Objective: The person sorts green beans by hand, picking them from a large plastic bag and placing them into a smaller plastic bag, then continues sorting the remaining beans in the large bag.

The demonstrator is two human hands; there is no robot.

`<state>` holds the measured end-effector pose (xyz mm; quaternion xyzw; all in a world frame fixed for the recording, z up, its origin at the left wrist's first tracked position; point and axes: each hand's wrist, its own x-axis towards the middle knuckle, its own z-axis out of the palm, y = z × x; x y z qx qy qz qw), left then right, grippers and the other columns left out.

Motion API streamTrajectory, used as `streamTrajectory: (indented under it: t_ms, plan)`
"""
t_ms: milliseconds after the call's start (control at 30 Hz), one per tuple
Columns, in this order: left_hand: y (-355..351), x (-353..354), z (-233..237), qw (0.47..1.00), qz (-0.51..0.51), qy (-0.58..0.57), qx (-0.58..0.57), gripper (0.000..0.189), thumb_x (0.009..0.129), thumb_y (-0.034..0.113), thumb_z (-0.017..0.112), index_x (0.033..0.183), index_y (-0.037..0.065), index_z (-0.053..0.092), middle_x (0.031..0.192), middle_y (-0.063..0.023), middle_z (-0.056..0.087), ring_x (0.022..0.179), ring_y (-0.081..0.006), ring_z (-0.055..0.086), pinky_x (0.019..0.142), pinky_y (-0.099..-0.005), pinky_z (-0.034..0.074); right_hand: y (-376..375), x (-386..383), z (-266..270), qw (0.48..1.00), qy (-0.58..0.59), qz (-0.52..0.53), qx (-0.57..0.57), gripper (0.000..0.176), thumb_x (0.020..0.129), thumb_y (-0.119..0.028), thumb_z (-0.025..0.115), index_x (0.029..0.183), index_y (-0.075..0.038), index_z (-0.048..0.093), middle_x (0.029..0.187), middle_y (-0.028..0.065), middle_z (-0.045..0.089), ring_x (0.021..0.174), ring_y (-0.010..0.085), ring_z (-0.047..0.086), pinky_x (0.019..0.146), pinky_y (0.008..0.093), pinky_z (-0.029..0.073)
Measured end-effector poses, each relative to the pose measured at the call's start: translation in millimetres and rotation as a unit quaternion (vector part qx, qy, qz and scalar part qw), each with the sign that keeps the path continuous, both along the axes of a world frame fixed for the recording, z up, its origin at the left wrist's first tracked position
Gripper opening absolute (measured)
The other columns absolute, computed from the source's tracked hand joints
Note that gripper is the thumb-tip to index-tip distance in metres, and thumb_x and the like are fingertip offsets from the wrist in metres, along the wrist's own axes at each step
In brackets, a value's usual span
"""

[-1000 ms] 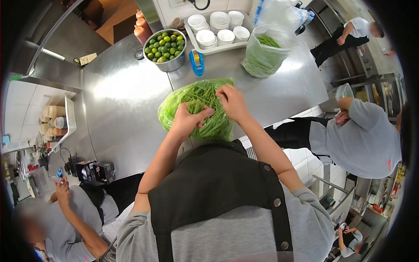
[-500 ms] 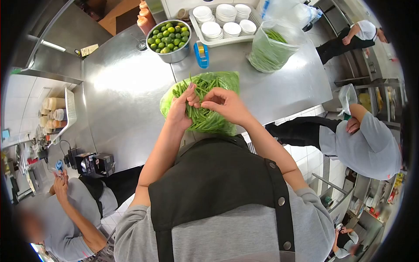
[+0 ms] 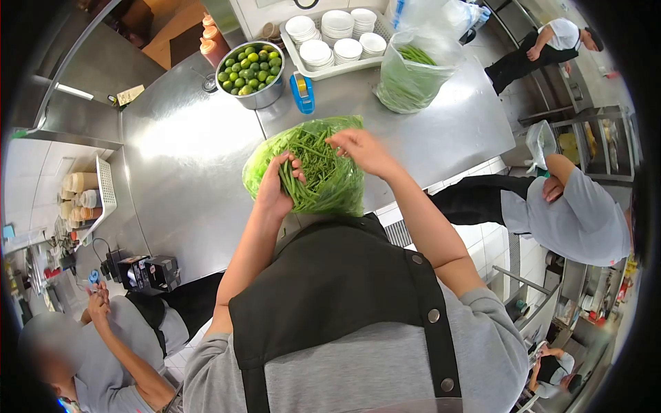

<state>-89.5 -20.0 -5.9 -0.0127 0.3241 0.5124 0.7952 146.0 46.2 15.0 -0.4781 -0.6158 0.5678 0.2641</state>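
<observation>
An open clear green-tinted plastic bag [image 3: 256, 164] full of green beans [image 3: 318, 168] lies on the steel table in front of me. My left hand [image 3: 277, 187] is closed around a small bunch of beans at the bag's left side, with the stems pointing up and down. Over the bag's upper right edge hovers my right hand [image 3: 366, 151], its fingers pinched together. Whether a bean or a bit of one is between those fingertips, I cannot make out.
Beyond the bag stand a bowl of limes [image 3: 249, 96], a blue tape dispenser [image 3: 301, 94], a tray [image 3: 323, 71] of stacked white cups and another bag of green beans [image 3: 412, 86]. Co-workers stand left [image 3: 131, 344] and right [image 3: 571, 213]. The steel table [image 3: 193, 186] extends leftward.
My right hand has moved away from the left hand, up and right toward the bag's edge. My left hand has lowered slightly with its beans. The whole view has shifted a little left.
</observation>
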Motion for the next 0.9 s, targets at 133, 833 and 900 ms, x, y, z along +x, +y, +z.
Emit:
streamTrajectory:
  t_ms: [133, 833, 900]
  plan:
    - [-2.4, -6.1, -2.1, 0.998, 0.040, 0.044, 0.008, 0.018, 0.094, 0.016, 0.058, 0.109, 0.008, 0.057, 0.090, -0.0027, 0.061, 0.074, -0.0128, 0.057, 0.072, -0.0282, 0.054, -3.3, -19.5, -29.2, 0.982, -0.132, 0.065, 0.120, 0.032, 0.091, -0.021, 0.069, 0.117, -0.002, 0.068, 0.110, 0.0156, 0.066, 0.097, 0.0270, 0.066, 0.085, 0.0377, 0.053]
    - [-18.1, -31.4, -6.8, 0.991, 0.006, 0.133, -0.032, 0.018, 0.100, 0.022, 0.064, 0.089, 0.016, 0.051, 0.068, 0.0073, 0.041, 0.060, -0.0050, 0.043, 0.057, -0.0220, 0.044, 19.2, 128.3, 27.9, 0.798, 0.223, -0.474, 0.297, 0.023, 0.098, -0.008, 0.061, 0.119, -0.005, 0.067, 0.092, 0.0033, 0.066, 0.079, 0.0114, 0.060, 0.075, 0.0268, 0.049]
    - [-13.8, -30.9, -7.7, 0.990, -0.005, 0.142, -0.027, 0.020, 0.100, 0.022, 0.064, 0.087, 0.016, 0.051, 0.067, 0.0073, 0.041, 0.059, -0.0051, 0.043, 0.056, -0.0218, 0.043, 10.7, 209.9, 59.0, 0.733, 0.188, -0.566, 0.326, 0.022, 0.101, -0.008, 0.056, 0.120, -0.004, 0.067, 0.093, 0.0034, 0.066, 0.076, 0.0100, 0.059, 0.069, 0.0240, 0.048]
